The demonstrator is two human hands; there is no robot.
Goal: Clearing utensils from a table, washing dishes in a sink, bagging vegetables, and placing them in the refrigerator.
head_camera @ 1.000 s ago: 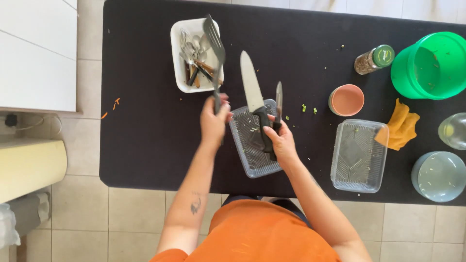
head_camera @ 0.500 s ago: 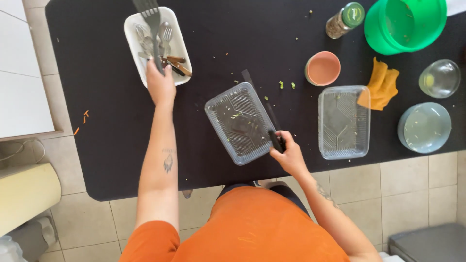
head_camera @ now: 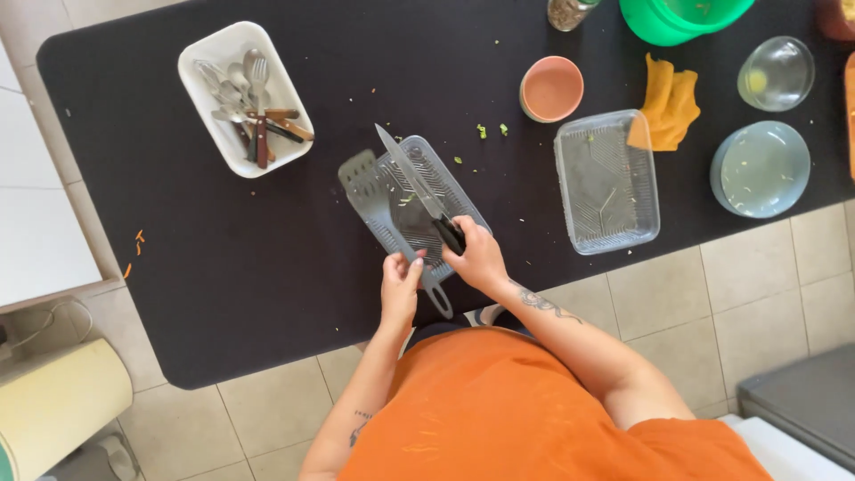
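My right hand (head_camera: 481, 258) grips the black handle of a large kitchen knife (head_camera: 408, 176), whose blade lies across a clear ribbed plastic container (head_camera: 445, 191) on the black table (head_camera: 223, 249). My left hand (head_camera: 401, 285) holds the handle of a grey slotted spatula (head_camera: 365, 187), its head resting at the container's left edge. Both hands are close together at the near end of the container.
A white tray (head_camera: 200, 67) of cutlery stands at the far left. A second clear container (head_camera: 606, 183), a terracotta bowl (head_camera: 551, 88), a yellow cloth (head_camera: 668, 102), glass bowls (head_camera: 761, 169) and a green bowl (head_camera: 686, 13) lie to the right. Green scraps dot the table.
My left hand has come back from the cutlery tray with the grey spatula and now holds it beside the container. The right hand's knife now lies across the container.
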